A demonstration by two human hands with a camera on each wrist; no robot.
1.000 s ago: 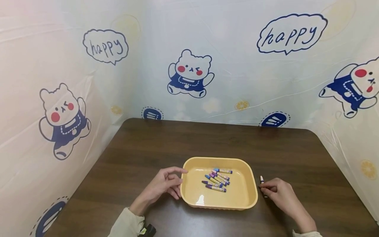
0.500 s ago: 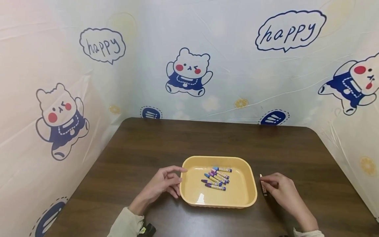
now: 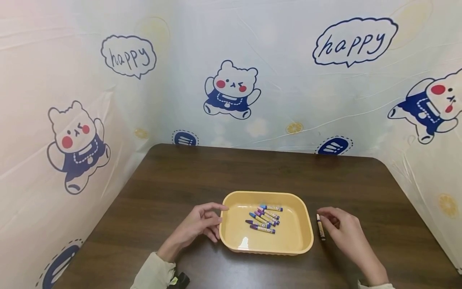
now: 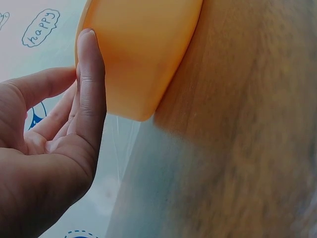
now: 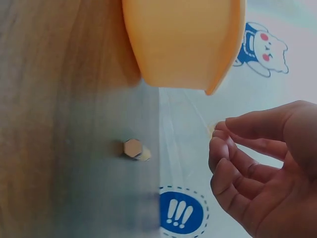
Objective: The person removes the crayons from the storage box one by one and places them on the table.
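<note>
A yellow tray (image 3: 231,241) holds several crayons (image 3: 262,228) with blue, purple and pink tips. My left hand (image 3: 196,224) is at its left side, fingertips touching the rim and outer wall; the left wrist view shows one finger (image 4: 90,79) laid against that wall. Right of the tray, a single pale-tipped crayon (image 3: 321,228) lies on the table. My right hand (image 3: 344,230) hovers beside it, fingers loosely bent and holding nothing. In the right wrist view the crayon (image 5: 133,148) appears end-on, apart from the fingertips.
The dark wooden table (image 3: 202,168) reaches back to a pale printed curtain (image 3: 274,80), which also closes in the left and right sides. A small black object (image 3: 182,280) shows by my left sleeve (image 3: 153,273).
My right fingers moved from the crayon's middle up toward its tip, then came off it. The crayon now lies uncovered in about the same place. The left hand and tray stayed put.
</note>
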